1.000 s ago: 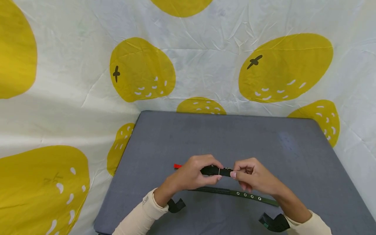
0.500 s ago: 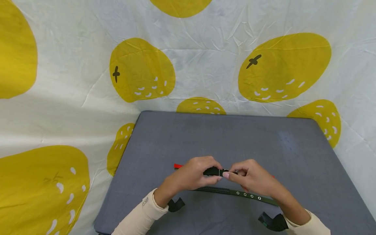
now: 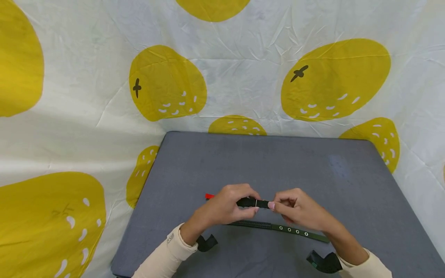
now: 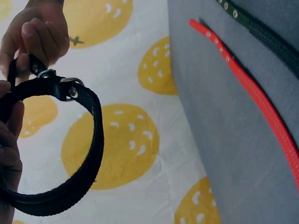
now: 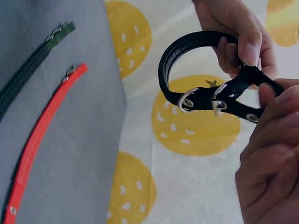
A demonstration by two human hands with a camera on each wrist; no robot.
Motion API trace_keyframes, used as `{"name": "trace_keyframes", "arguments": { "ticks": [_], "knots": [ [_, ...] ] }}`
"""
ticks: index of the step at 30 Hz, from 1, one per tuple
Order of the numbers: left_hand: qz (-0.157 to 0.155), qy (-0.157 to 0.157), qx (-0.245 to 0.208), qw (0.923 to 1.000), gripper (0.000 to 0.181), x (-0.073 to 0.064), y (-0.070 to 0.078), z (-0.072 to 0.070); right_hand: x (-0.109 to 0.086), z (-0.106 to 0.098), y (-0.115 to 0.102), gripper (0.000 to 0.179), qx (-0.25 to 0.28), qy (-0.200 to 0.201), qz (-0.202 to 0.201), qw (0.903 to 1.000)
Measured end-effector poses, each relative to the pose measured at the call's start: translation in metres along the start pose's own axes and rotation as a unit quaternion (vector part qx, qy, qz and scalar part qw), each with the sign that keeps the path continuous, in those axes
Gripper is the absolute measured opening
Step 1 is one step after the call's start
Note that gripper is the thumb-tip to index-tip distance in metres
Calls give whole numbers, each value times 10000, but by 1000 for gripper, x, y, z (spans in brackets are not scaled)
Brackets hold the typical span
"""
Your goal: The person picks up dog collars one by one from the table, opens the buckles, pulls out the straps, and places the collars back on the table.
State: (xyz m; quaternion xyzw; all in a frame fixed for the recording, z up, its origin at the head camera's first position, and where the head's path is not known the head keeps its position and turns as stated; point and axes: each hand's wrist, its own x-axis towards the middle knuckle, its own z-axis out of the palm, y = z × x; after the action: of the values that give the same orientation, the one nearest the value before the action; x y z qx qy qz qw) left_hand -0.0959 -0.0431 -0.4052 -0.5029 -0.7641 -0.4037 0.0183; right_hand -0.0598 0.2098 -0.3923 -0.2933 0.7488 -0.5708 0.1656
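Observation:
A black collar (image 4: 96, 135), bent into a loop, is held above the table by both hands. It has a metal buckle (image 5: 218, 103) and a D-ring (image 5: 188, 100), and its strap runs through the buckle. My left hand (image 3: 227, 204) grips the loop on the left. Close by on the right, my right hand (image 3: 300, 208) pinches the strap end between thumb and fingers. Part of the strap is hidden behind the fingers of both hands in the head view.
A green collar (image 3: 297, 231) with metal eyelets lies on the grey table (image 3: 260, 162), below the hands. Beyond it lies a red collar (image 4: 261, 98), mostly hidden by the hands in the head view. A white cloth (image 3: 243, 85) with yellow fruit shapes hangs behind the table.
My right hand came left, closer to the left hand, then drew slightly back to the right while pinching the strap. The left hand stays nearly still on the collar.

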Motion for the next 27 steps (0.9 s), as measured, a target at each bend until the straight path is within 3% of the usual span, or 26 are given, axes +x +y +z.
{"name": "trace_keyframes", "arguments": {
  "ticks": [3,6,10,13,18,22,27],
  "knots": [
    [5,-10,179,9998,14,0,1,-1,0,3,-6,22,-766,398,259,9959],
    [37,-99,504,9987,15,0,3,-2,0,8,-12,15,-1504,774,581,9839],
    [34,-203,792,9966,17,0,5,0,2,15,-15,18,-1898,1052,836,9726],
    [1,-186,749,9970,18,1,6,1,2,16,-12,25,-1745,1109,801,9751],
    [-131,-111,350,9992,16,0,6,0,1,13,-6,35,-1050,991,473,9884],
    [-241,-2,71,9997,17,-1,2,-2,0,9,-5,34,-664,1008,239,9924],
    [-251,182,37,9995,18,-3,-1,-4,1,6,-6,26,-388,1011,32,9941]
  ]
}}
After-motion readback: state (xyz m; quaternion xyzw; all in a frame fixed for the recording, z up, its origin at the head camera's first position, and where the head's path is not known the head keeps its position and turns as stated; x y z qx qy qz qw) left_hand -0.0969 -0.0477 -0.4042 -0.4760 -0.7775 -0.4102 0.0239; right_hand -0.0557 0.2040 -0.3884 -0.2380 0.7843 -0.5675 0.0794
